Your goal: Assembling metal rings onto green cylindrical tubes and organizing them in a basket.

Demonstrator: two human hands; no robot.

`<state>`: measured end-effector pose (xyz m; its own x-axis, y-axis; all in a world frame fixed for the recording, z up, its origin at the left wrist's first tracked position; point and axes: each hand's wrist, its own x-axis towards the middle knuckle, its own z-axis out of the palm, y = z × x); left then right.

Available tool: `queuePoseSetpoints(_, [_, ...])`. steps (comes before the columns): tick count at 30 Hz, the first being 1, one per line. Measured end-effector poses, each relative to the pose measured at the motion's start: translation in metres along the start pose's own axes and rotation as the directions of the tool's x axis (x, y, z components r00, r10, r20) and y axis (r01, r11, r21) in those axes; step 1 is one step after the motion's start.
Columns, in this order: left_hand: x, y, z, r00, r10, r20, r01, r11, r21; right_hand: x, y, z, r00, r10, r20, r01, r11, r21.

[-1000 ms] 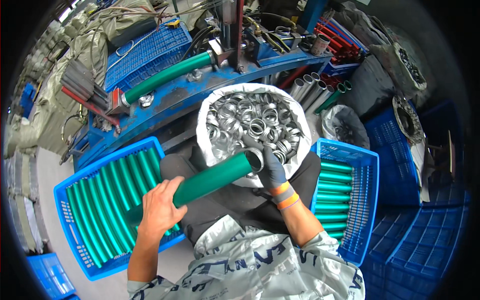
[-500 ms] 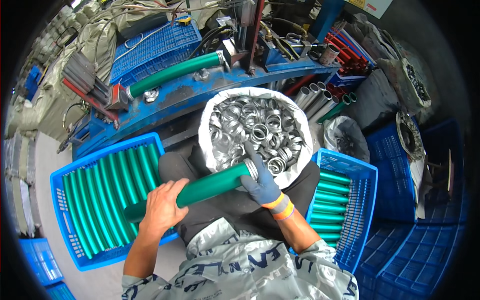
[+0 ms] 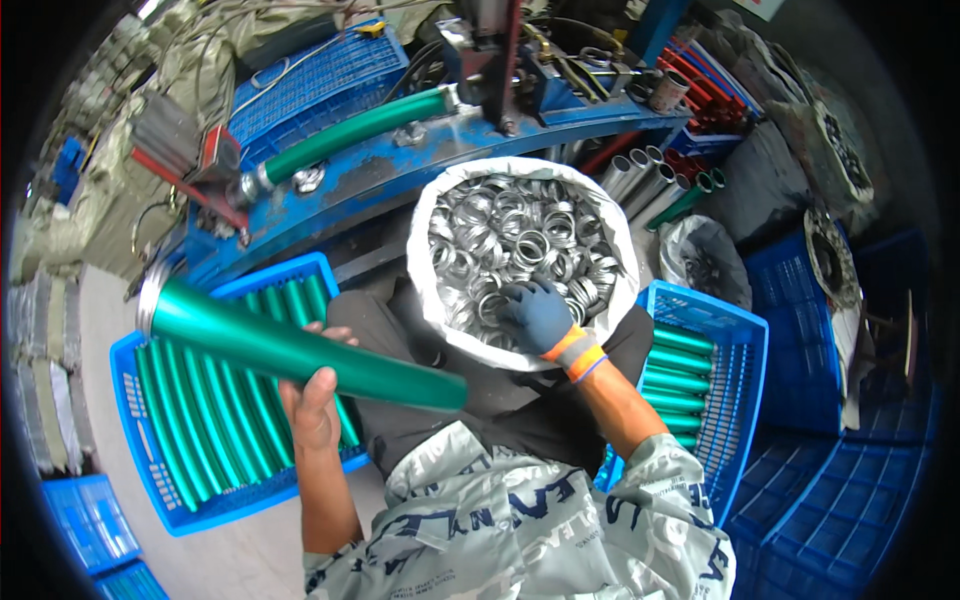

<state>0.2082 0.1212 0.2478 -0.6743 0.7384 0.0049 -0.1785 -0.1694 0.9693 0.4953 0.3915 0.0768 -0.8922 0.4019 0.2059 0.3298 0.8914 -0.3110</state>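
My bare left hand (image 3: 318, 388) is closed around the middle of a long green metal tube (image 3: 250, 340). The tube slants across the left crate, its ring-capped end at the far left and its plain end above my lap. My right hand (image 3: 540, 318), in a dark blue glove with an orange and grey cuff, dips into a white sack (image 3: 428, 300) of loose silver metal rings (image 3: 530, 248). Its fingers are bent, the tips against a metal ring (image 3: 491, 307) near the sack's front edge; the glove partly hides the fingertips.
Left, a blue crate (image 3: 125, 385) holds several green tubes; another blue crate (image 3: 748, 400) of tubes stands right. Beyond the sack, a blue workbench (image 3: 350, 205) carries a green tube (image 3: 355, 132) between end fixtures. Bare metal tubes (image 3: 655, 180) and a smaller bag (image 3: 705, 260) sit behind right.
The tube has been turned round: its ringed end, earlier at my right hand, now points far left. My right hand has left that end and moved into the rings.
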Motion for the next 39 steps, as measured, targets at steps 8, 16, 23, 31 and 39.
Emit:
queuePoseSetpoints(8, [-0.021,-0.069,-0.004,0.948,-0.308,-0.082,0.221,0.822,-0.525,-0.017,-0.038,-0.018,0.821,0.519,0.240,-0.078,-0.315,0.946])
queuePoseSetpoints(16, [-0.030,-0.076,0.005,0.917,-0.374,-0.139,0.262,0.826,-0.499,0.001,-0.086,-0.054,0.916,0.395,-0.063,0.012,0.131,0.991])
queuePoseSetpoints(23, [-0.032,-0.071,0.008,0.933,-0.326,-0.153,0.223,0.857,-0.465,0.003,-0.102,-0.064,0.888,0.458,-0.039,-0.128,0.327,0.936])
queuePoseSetpoints(31, [-0.023,-0.084,0.004,0.946,-0.307,-0.103,0.229,0.859,-0.458,0.006,-0.108,-0.064,0.873,0.487,0.023,-0.109,0.148,0.983])
queuePoseSetpoints(39, [-0.003,-0.089,0.004,0.956,-0.269,-0.119,0.182,0.860,-0.476,0.036,-0.098,-0.089,0.904,0.422,-0.063,-0.147,0.447,0.882])
